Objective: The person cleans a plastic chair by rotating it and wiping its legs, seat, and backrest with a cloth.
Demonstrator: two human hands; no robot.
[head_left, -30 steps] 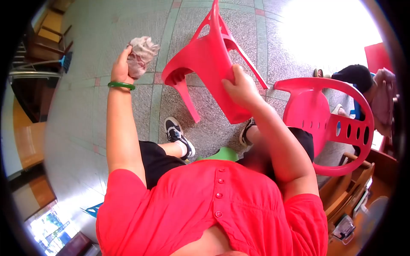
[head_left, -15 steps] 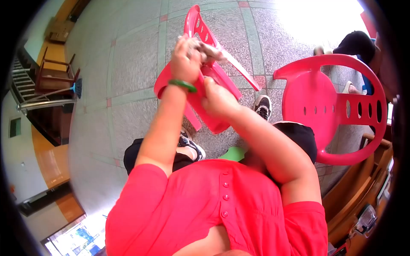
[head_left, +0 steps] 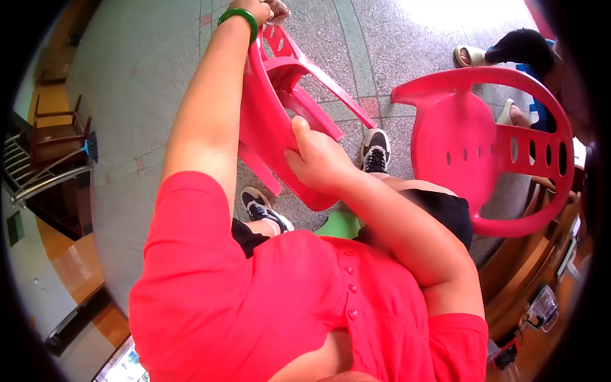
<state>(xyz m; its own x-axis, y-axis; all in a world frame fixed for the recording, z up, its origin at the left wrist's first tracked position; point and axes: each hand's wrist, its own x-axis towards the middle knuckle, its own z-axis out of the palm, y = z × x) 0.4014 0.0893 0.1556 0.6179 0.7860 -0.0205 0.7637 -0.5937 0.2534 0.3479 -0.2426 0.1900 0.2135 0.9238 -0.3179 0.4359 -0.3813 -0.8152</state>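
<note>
A red plastic chair [head_left: 264, 118] with slots in its backrest is tipped over in front of my legs. My left hand [head_left: 258, 9], with a green bangle at the wrist, reaches to its far end, partly cut off by the top of the view. A crumpled whitish cloth [head_left: 278, 11] is in its fingers, against the chair. My right hand [head_left: 321, 159] grips the chair's near right side, thumb lying along the surface and fingertips partly hidden.
Another red chair [head_left: 452, 140] stands at the right, beside a seated person's sandalled feet [head_left: 470, 56]. Something green [head_left: 340, 224] shows under me, between my shoes. A wooden chair [head_left: 60, 137] and a blue broom [head_left: 90, 146] are at the left; wooden furniture [head_left: 519, 261] is at the lower right.
My left hand has moved with the cloth up and away, from the chair's middle to its far end. The right hand still holds the chair, which has tilted slightly.
</note>
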